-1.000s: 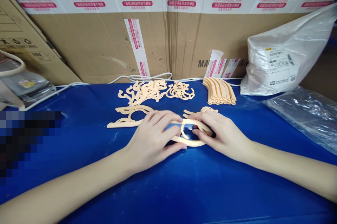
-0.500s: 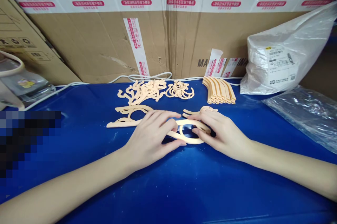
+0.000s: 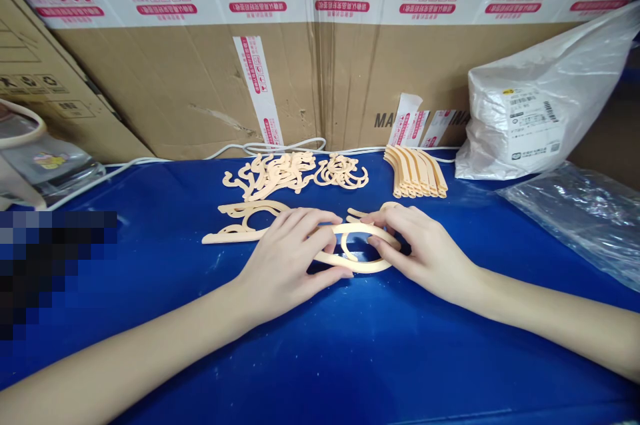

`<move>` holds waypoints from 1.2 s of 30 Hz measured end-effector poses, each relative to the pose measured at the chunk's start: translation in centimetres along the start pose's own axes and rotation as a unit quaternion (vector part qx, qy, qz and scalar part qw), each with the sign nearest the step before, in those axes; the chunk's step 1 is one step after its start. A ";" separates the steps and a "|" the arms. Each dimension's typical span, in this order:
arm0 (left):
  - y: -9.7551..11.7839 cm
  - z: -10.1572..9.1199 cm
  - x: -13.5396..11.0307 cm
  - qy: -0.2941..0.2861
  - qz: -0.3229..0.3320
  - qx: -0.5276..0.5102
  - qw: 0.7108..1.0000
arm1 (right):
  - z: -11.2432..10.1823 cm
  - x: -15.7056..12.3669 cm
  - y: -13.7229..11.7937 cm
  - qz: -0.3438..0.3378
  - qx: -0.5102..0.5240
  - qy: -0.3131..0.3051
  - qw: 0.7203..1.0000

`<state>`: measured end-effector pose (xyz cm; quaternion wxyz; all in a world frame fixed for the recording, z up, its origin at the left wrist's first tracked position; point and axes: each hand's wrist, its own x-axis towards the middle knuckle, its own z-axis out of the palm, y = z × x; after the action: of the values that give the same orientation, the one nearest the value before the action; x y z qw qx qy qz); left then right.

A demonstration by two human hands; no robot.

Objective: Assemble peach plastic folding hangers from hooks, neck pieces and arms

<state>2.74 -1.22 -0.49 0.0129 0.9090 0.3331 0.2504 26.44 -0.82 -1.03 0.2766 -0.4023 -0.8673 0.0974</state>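
Plastic hanger (image 3: 370,267), cream and looped, sits between two half-closed hands at the middle of a blue counter (image 3: 320,358). The left hand (image 3: 295,245) holds its left part between thumb and curled fingers; the right hand (image 3: 423,242) grips its right end. Beyond lie loose hooked pieces (image 3: 280,175), C-shaped pieces (image 3: 345,184) and stacked curved bars (image 3: 415,172).

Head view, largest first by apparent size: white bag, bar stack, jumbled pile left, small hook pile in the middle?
1. White bag
2. Bar stack and jumbled pile: too close to rank; the pile spreads wider but has gaps
3. Hook pile
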 end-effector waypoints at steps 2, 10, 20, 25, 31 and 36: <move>0.0 0.0 0.0 -0.016 0.002 -0.007 1.000 | -0.1 0.0 0.0 -0.004 -0.015 0.001 1.000; -0.1 0.2 0.2 -0.057 0.011 -0.035 0.998 | -0.1 0.2 -0.2 -0.001 -0.078 -0.024 0.997; -0.1 0.2 0.2 -0.063 0.008 -0.038 0.997 | -0.1 0.2 0.2 -0.009 -0.122 -0.047 0.991; 0.0 0.2 0.1 -0.057 0.005 -0.032 0.998 | -0.9 0.2 0.0 -0.048 -0.261 -0.042 0.963; -0.4 0.6 -0.2 -0.043 0.045 -0.019 0.998 | -2.1 0.1 0.5 -0.062 -0.385 -0.050 0.920; -0.4 0.5 -0.1 -0.058 0.040 -0.024 0.997 | -2.4 0.4 1.0 -0.037 -0.402 -0.058 0.913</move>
<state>2.70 -0.92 -1.09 0.0445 0.9339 0.2893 0.2052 28.21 0.05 0.73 0.0442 -0.4408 -0.8620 -0.2461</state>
